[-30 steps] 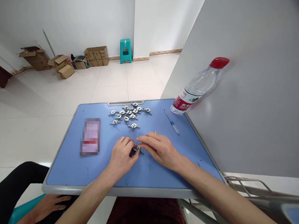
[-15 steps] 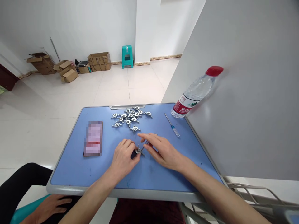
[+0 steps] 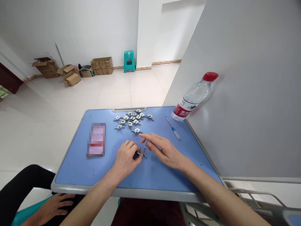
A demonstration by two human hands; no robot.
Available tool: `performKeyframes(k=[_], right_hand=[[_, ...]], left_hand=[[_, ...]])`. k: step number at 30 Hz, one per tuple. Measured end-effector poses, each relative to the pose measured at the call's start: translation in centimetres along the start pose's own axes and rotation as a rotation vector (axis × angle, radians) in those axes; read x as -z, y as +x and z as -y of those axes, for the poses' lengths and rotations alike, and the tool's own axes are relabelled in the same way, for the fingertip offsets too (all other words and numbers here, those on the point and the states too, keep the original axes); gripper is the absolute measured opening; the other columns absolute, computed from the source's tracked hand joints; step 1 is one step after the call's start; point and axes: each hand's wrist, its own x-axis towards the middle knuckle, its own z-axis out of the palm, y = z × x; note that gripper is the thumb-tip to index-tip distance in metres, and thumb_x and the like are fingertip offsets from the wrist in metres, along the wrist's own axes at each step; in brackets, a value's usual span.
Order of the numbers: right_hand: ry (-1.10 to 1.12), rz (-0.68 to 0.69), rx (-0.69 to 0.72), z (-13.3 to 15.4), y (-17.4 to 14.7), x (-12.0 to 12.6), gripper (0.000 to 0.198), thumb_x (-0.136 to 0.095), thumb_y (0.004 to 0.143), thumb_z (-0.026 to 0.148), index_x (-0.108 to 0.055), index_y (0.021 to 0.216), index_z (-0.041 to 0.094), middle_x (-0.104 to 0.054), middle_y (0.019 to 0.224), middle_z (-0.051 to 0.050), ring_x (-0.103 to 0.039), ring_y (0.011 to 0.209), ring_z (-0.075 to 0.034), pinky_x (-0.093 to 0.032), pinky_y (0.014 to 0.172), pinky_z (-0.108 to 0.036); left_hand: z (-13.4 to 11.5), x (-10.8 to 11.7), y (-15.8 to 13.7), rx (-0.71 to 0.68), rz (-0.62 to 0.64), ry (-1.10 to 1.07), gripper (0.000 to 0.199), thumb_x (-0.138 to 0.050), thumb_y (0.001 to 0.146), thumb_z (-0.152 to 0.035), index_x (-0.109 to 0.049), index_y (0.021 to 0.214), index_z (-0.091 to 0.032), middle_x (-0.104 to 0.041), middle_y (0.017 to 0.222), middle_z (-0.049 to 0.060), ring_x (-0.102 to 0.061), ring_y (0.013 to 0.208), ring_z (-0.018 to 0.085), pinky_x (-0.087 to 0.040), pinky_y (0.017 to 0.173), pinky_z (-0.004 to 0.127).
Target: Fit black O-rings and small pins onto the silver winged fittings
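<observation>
My left hand (image 3: 127, 156) is closed around a small silver metal fitting (image 3: 141, 153), with a dark piece beside it under the fingers. Thin prongs stick out of the fitting above the blue table. Between the thumb and fingers of my right hand (image 3: 164, 150) is a slim screwdriver (image 3: 145, 147), its thin metal shaft angled down at the fitting. Most of its handle is hidden by the fingers. Beyond both hands lies a loose cluster of similar metal fittings (image 3: 133, 119), flanged and with short pipes.
A screwdriver (image 3: 173, 129) with a clear blue handle lies at right, near a water bottle (image 3: 188, 102) by the grey partition (image 3: 246, 94). The phone (image 3: 97, 139) is on the left. Another person's hand (image 3: 55, 207) rests below the table's left edge. Cardboard boxes (image 3: 102, 66) and a stool (image 3: 129, 62) stand behind.
The view has tilted slightly, so the table sits a little lower and farther right. The screwdriver shaft in my right hand shows more clearly against the fitting. Both hands keep nearly the same pose.
</observation>
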Motion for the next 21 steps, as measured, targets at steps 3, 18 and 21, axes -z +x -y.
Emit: performKeyframes(k=[3,18,21], right_hand=[[0.009,-0.028,0.024,0.1,0.0,0.0,0.025,-0.039,0.099,0.02,-0.056,0.117,0.022,-0.067,0.089,-0.003,-0.06,0.076,-0.014,-0.049,0.07,-0.027],[0.033,-0.081,0.041,0.4,-0.1,-0.2,0.016,-0.045,0.097,0.017,-0.058,0.105,0.021,-0.067,0.085,-0.003,-0.06,0.074,-0.013,-0.048,0.07,-0.025],[-0.04,-0.168,0.024,0.0,-0.3,-0.9,0.009,-0.05,0.096,0.021,-0.059,0.095,0.021,-0.063,0.073,-0.001,-0.054,0.062,-0.013,-0.045,0.06,-0.025]], left_hand=[[0.1,-0.1,0.0,0.0,-0.002,-0.009,0.009,-0.061,0.079,-0.013,-0.055,0.077,-0.02,-0.062,0.083,0.002,-0.053,0.079,0.019,-0.046,0.07,0.033],[0.1,-0.1,0.1,0.013,0.029,0.003,0.005,-0.059,0.081,-0.015,-0.056,0.08,-0.019,-0.061,0.084,0.002,-0.052,0.079,0.019,-0.045,0.07,0.033],[0.1,0.0,0.2,0.017,0.034,-0.002,0.006,-0.059,0.082,-0.015,-0.055,0.079,-0.019,-0.062,0.086,0.002,-0.052,0.079,0.019,-0.045,0.07,0.033]])
